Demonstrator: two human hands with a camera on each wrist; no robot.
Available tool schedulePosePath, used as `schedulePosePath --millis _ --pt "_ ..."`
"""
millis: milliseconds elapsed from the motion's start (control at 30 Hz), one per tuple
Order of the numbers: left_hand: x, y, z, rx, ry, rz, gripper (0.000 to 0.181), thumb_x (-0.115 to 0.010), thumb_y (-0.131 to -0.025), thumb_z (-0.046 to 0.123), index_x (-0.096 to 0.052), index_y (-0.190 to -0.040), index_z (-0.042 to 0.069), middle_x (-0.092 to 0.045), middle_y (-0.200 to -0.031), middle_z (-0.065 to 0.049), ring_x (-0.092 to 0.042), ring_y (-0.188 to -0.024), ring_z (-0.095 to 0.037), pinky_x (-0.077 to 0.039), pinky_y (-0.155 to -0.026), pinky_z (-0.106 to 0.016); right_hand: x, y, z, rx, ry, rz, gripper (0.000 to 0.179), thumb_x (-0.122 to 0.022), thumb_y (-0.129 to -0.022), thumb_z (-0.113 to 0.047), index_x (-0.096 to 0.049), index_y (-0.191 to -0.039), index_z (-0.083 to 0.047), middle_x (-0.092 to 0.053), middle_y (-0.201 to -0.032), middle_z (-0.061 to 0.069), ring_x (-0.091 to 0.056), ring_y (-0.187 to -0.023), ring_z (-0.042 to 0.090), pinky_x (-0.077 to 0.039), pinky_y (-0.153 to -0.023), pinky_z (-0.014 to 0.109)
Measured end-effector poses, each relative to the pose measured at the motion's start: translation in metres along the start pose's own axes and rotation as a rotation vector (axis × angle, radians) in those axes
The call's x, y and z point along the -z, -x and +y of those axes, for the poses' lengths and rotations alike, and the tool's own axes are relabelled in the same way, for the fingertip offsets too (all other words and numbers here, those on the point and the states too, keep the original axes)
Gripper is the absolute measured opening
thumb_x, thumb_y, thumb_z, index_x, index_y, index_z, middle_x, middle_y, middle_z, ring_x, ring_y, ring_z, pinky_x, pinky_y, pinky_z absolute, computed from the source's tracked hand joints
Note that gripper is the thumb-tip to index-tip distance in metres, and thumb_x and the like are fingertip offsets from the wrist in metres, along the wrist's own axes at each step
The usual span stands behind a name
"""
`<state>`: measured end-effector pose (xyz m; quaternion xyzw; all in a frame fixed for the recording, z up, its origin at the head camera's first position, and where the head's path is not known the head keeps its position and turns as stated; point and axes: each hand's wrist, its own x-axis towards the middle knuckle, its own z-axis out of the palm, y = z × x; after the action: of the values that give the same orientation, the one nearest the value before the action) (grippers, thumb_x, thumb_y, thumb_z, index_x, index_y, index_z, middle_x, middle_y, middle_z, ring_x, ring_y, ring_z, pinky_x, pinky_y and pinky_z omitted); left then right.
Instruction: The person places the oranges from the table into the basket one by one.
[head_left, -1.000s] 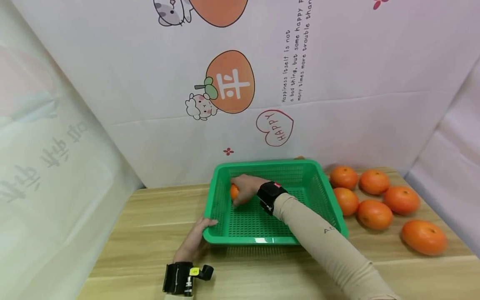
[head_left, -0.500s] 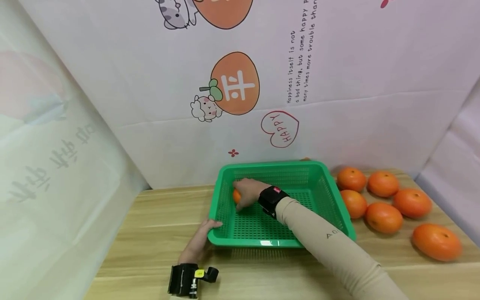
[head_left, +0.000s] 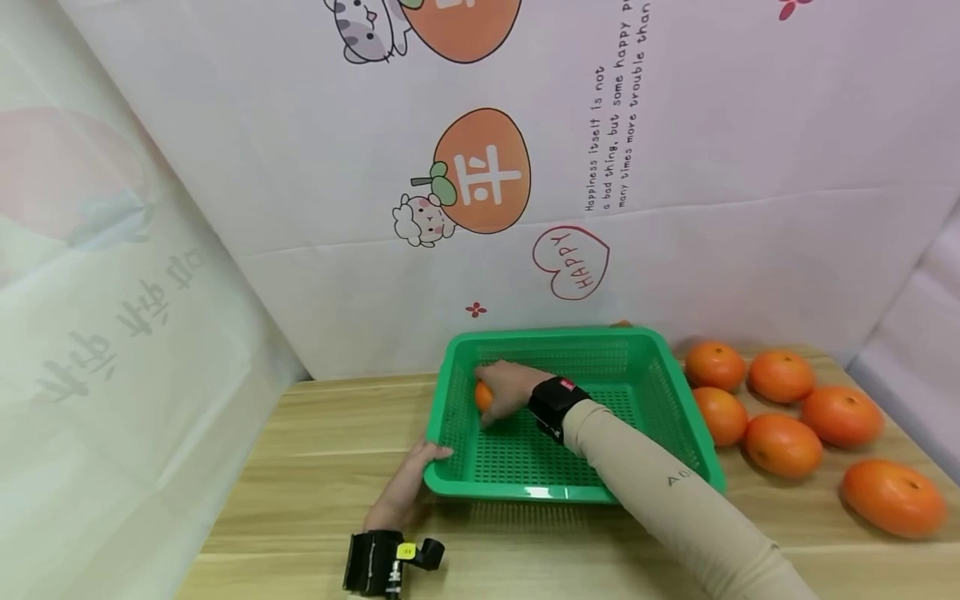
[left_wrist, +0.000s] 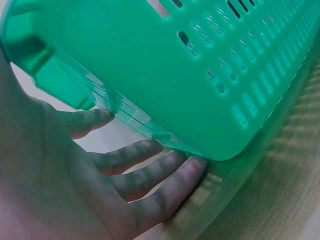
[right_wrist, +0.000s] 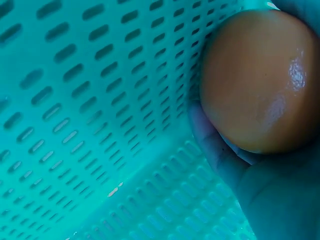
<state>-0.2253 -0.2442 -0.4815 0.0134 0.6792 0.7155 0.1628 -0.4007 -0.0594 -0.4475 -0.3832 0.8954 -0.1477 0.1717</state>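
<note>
While the right hand (head_left: 512, 388) grips fruit (right_wrist: 252, 82), only one wrist view shows the left hand's (head_left: 407, 482) straight fingers (left_wrist: 131, 155).

A beige sleeve (head_left: 656, 490) (dark-lettered), black wristbands (head_left: 555, 402), one with a yellow tag (head_left: 406, 551).

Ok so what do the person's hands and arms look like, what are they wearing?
Both are gloveless. The right hand has a black wristband with a red label and a beige sleeve with dark lettering. The left hand has a black strap with a yellow tag.
</note>
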Motion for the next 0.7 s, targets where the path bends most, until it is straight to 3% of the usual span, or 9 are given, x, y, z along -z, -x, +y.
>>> schedulePosePath --millis 267,533,700 --pt "0.0 -0.001 -0.002 -0.007 -0.009 0.002 0.082 -0.045 -0.101 0.03 -0.004 -0.17 0.015 -0.032 -0.167 -0.026 -0.046 -0.145 -0.035 -0.041 -0.108 -0.033 0.001 0.004 0.003 0.019 -0.044 -0.028 0.075 -0.088 -0.083 -0.039 -0.056 -0.143 -0.008 -0.065 -0.115 0.006 -0.061 -0.089 0.015 -0.054 -0.077 0.033" --pt "0.002 -0.002 -0.002 -0.019 0.004 0.007 0.081 -0.047 -0.1 0.029 -0.008 -0.17 0.018 -0.036 -0.164 -0.026 -0.054 -0.135 -0.027 -0.045 -0.106 -0.034 0.01 0.008 0.001 0.011 -0.047 -0.048 0.08 -0.088 -0.082 -0.047 -0.055 -0.144 -0.008 -0.064 -0.116 0.006 -0.061 -0.09 0.015 -0.053 -0.075 0.032" --pt "0.002 0.0 -0.001 0.002 0.007 0.025 0.082 -0.047 -0.101 0.031 -0.006 -0.17 0.019 -0.031 -0.167 -0.023 -0.051 -0.136 -0.026 -0.043 -0.108 -0.037 0.014 0.011 -0.002 0.009 -0.018 -0.054 0.082 -0.087 -0.082 -0.049 -0.054 -0.145 -0.008 -0.064 -0.114 0.006 -0.06 -0.09 0.016 -0.053 -0.077 0.032"
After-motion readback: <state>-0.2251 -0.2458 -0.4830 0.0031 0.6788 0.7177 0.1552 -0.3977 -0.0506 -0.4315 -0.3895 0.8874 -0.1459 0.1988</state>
